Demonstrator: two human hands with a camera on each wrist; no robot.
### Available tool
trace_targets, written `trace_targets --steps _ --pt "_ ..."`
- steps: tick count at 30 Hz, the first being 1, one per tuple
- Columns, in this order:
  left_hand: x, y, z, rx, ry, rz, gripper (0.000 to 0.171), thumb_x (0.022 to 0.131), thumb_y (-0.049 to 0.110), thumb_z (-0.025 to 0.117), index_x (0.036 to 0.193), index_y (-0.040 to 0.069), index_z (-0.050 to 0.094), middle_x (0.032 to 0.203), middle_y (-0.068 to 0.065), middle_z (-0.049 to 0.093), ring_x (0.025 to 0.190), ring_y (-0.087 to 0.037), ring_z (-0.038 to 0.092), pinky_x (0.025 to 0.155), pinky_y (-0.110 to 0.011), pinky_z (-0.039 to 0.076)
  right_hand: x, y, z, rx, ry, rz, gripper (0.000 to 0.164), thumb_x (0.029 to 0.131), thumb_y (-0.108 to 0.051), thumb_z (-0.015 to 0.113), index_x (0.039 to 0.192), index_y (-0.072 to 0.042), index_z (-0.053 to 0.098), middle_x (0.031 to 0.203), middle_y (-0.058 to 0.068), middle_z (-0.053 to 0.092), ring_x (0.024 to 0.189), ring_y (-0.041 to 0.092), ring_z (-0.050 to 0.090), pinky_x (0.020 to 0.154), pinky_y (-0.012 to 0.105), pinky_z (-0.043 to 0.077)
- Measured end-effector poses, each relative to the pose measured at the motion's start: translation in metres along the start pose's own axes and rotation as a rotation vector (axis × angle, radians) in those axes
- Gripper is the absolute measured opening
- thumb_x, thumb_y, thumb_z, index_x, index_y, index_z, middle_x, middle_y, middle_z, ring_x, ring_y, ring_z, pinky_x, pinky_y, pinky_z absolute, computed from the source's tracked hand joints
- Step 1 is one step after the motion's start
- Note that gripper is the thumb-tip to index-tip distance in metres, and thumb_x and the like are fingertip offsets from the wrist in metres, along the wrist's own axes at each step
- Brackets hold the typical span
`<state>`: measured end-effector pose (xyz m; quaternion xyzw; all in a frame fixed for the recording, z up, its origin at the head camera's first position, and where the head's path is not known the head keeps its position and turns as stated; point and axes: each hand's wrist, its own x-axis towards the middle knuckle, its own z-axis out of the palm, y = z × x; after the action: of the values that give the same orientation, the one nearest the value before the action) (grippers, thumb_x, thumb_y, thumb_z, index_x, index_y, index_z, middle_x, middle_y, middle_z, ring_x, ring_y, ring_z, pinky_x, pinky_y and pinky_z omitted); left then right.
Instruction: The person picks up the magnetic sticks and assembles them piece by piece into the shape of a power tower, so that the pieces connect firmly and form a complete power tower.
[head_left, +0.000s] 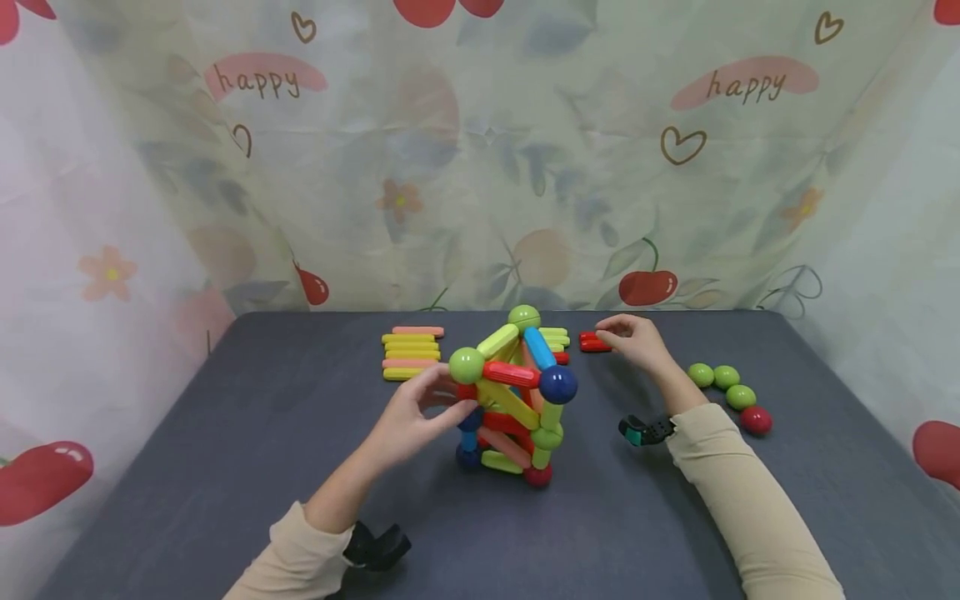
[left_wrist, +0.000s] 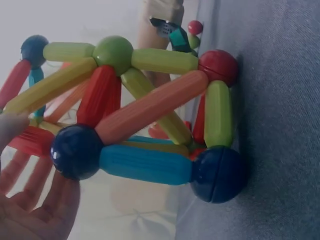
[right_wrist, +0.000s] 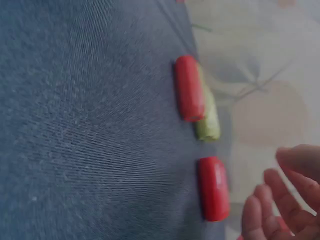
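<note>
A many-coloured structure of magnetic rods and balls [head_left: 510, 404] stands upright on the dark table. My left hand [head_left: 416, 412] grips its left side, with the thumb in front and the fingers behind a red rod [left_wrist: 32, 141] above a dark blue ball [left_wrist: 76, 151]. The structure's lower balls rest on the cloth. Over at the back right, my right hand [head_left: 637, 340] hovers by short red rods [head_left: 595, 346]. In the right wrist view its thumb and fingers [right_wrist: 267, 200] are spread apart beside a red rod [right_wrist: 214, 189], with nothing between them.
Yellow and pink rods [head_left: 411, 354] lie in a stack behind the left hand. Light green rods [head_left: 553, 336] lie behind the structure. To the right are several green balls [head_left: 726, 377] and a red ball [head_left: 756, 421]. A patterned curtain [head_left: 487, 167] hangs behind the table.
</note>
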<state>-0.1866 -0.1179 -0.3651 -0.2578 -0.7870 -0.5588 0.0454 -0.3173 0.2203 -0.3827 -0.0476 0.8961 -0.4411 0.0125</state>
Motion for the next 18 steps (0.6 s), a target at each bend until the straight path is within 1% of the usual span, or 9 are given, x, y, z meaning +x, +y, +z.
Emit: trace_targets --steps 4,6,8,11,13,18 --pt "0.0 -0.004 0.002 0.023 -0.033 -0.057 0.045 0.085 0.011 0.074 0.126 0.006 0.056 0.114 -0.012 0.062 0.106 -0.027 0.061 0.094 -0.044 0.052 0.01 0.009 0.009 -0.084 0.013 0.03 0.032 0.096 -0.014 0.059 0.122 0.004 0.061 0.13 0.026 0.054 0.104 0.036 0.055 0.081 0.036 0.049" --pt "0.0 -0.005 0.002 0.037 -0.036 -0.069 0.048 0.085 0.013 0.075 0.128 0.007 0.055 0.115 -0.011 0.062 0.106 -0.026 0.06 0.094 -0.043 0.052 0.012 0.013 0.012 -0.122 0.022 0.039 0.031 0.094 -0.013 0.06 0.121 0.004 0.061 0.13 0.027 0.054 0.101 0.037 0.054 0.08 0.037 0.047" --pt "0.0 -0.005 0.003 0.043 -0.033 -0.072 0.047 0.085 0.014 0.075 0.127 0.007 0.055 0.114 -0.012 0.062 0.105 -0.026 0.061 0.093 -0.043 0.052 0.013 0.016 0.015 -0.157 0.03 0.042 0.03 0.093 -0.012 0.061 0.119 0.004 0.062 0.128 0.027 0.054 0.101 0.037 0.053 0.082 0.042 0.047" --pt "0.001 -0.004 0.004 0.047 -0.026 -0.075 0.045 0.085 0.012 0.074 0.126 0.006 0.056 0.113 -0.012 0.063 0.103 -0.027 0.062 0.093 -0.043 0.053 0.014 0.019 0.017 -0.213 0.04 0.028 0.027 0.091 -0.01 0.064 0.114 0.004 0.064 0.123 0.028 0.057 0.106 0.039 0.052 0.089 0.048 0.045" --pt "0.001 -0.004 0.004 0.05 -0.021 -0.08 0.045 0.085 0.012 0.075 0.126 0.006 0.056 0.112 -0.012 0.063 0.103 -0.027 0.062 0.092 -0.042 0.053 0.013 0.019 0.017 -0.243 0.051 0.019 0.024 0.089 -0.009 0.067 0.109 0.004 0.064 0.119 0.027 0.058 0.105 0.039 0.052 0.09 0.05 0.044" --pt "0.001 -0.005 0.004 0.051 -0.015 -0.098 0.045 0.085 0.013 0.075 0.125 0.007 0.057 0.113 -0.012 0.064 0.104 -0.027 0.061 0.092 -0.042 0.053 0.01 0.017 0.015 -0.311 0.044 0.027 0.018 0.086 -0.009 0.071 0.095 0.002 0.06 0.104 0.024 0.059 0.091 0.035 0.052 0.079 0.044 0.044"
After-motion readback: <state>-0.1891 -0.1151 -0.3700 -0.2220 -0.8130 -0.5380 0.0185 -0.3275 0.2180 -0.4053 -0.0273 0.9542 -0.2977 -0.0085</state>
